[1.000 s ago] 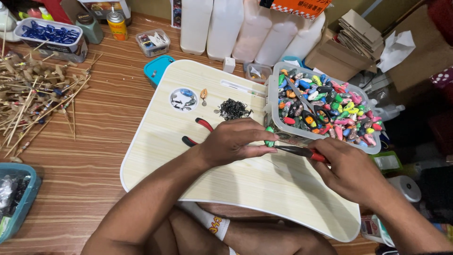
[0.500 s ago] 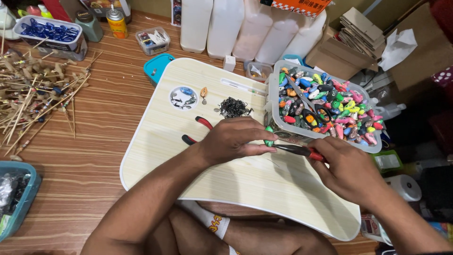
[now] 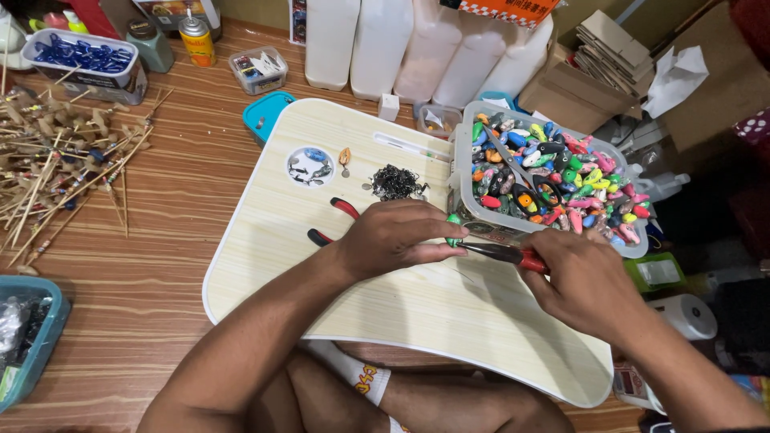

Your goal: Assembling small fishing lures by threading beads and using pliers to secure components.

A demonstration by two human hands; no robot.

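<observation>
The left hand (image 3: 397, 238) lies curled on the pale wood-grain lap board (image 3: 417, 309), its fingertips pressed together on a small green lure-shaped piece (image 3: 454, 230) at the hand's 3 o'clock edge. The right hand (image 3: 584, 281) is closed around the red handles of slim dark-jawed pliers (image 3: 505, 254), whose tip runs toward 9 o'clock and meets the green piece; whether the tip is biting it cannot be told. A second pair of red-handled pliers (image 3: 337, 218) lies on the board, partly hidden under the left hand at its 10 o'clock. At 12 o'clock from that hand sits a small heap of dark metal rings (image 3: 395, 182), with a round dish of tiny fittings (image 3: 310, 167) further toward 10 o'clock. At 1 o'clock from the hands a clear plastic tub (image 3: 473, 215) holds many-coloured small lures, black-handled scissors (image 3: 529, 183) lying on top. Far out at 9 o'clock, thin bamboo sticks (image 3: 56, 164) are scattered on the brown wooden floor (image 3: 160, 265)
</observation>
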